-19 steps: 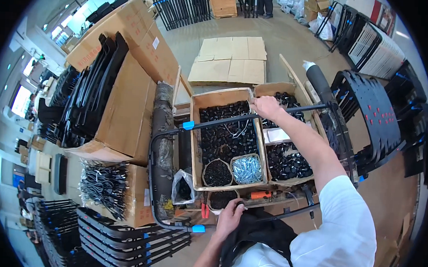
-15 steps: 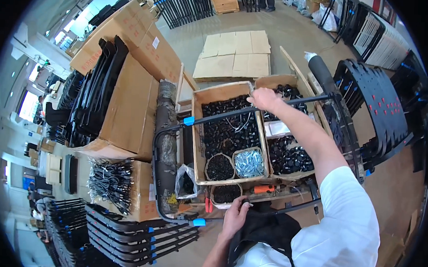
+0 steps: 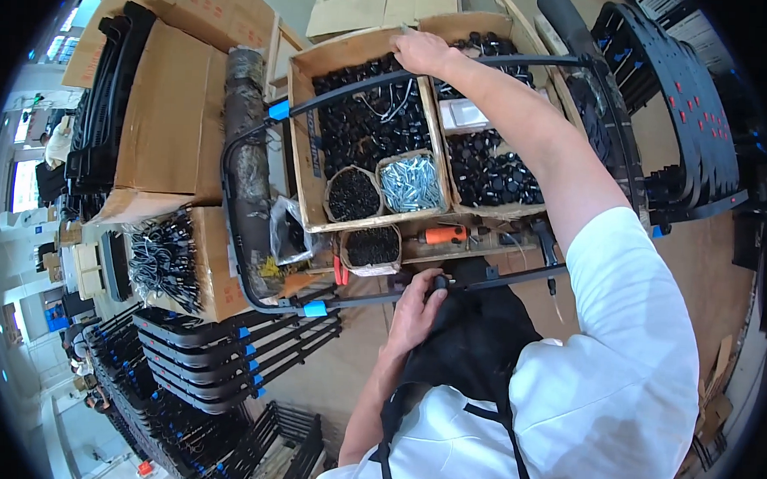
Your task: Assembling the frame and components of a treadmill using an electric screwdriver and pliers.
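Observation:
A black tubular frame [image 3: 365,81] with blue tape patches lies across the wooden bins. My right hand [image 3: 422,53] is closed at its far bar, above the divider between two bins; what its fingers hold, if anything, is hidden. At the near bar [image 3: 368,298], my left hand [image 3: 413,313] pinches a small black round part [image 3: 440,282]. Beneath the frame, the left bin [image 3: 297,150] contains many black plastic pieces [image 3: 380,111], a box of silver screws [image 3: 410,182] and a box of small black screws [image 3: 354,194]. More black caps [image 3: 493,171] fill the right bin.
An orange-bodied tool [image 3: 444,234] and red-handled pliers [image 3: 340,270] lie near the bins' front edge. A dark power driver [image 3: 546,242] hangs at the right. Cartons [image 3: 171,110] and stacked black frames [image 3: 194,360] stand left; black panels [image 3: 688,124] stand right.
My view has tilted and shifted, so the bins and frame appear higher and further left. My right hand stays at the far bar, and my left hand still pinches the black part near the near bar.

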